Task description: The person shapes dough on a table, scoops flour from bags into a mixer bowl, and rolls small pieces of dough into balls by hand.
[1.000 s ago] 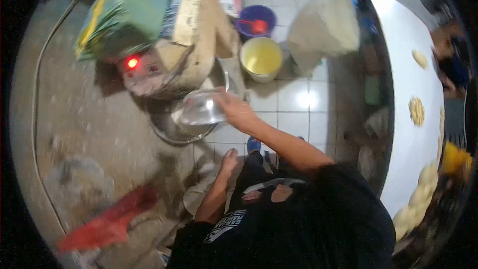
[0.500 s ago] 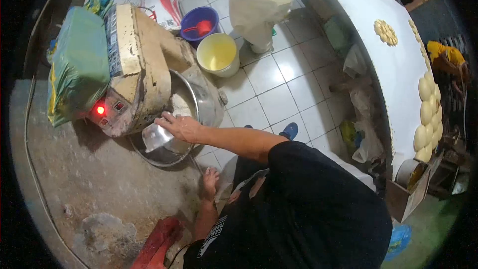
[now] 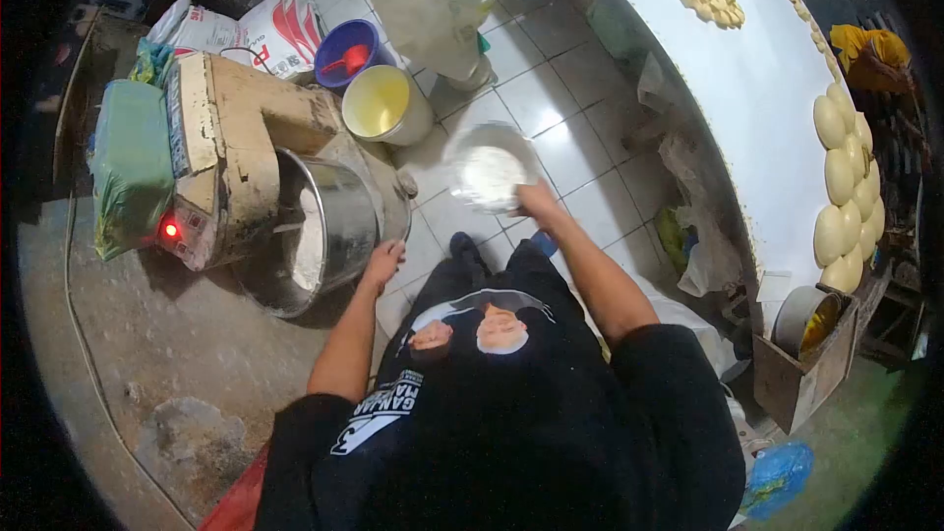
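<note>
A round metal bowl [image 3: 458, 169] with white flour [image 3: 492, 175] in it is held over the tiled floor by my right hand [image 3: 536, 201], which grips its near rim; the bowl is blurred by motion. My left hand [image 3: 386, 262], fingers loosely bent with nothing seen in them, is beside the right edge of the large steel mixing bowl [image 3: 346, 206]; whether it touches the metal I cannot tell. More flour [image 3: 309, 241] lies inside the mixing bowl, under the worn beige mixer [image 3: 228, 128]. A red light glows on the mixer's front.
Beyond the mixer stand a white bucket [image 3: 418, 118] of yellowish contents, a purple bucket [image 3: 331, 69] with a red scoop [image 3: 354, 59], and flour sacks [image 3: 280, 31]. A large pale bag [image 3: 428, 15] is nearby. The white table [image 3: 728, 88] at right carries dough pieces [image 3: 839, 177].
My right hand has swung the metal bowl from over the mixing bowl out to the right and levelled it. My left hand has moved up beside the mixing bowl. The view has turned right.
</note>
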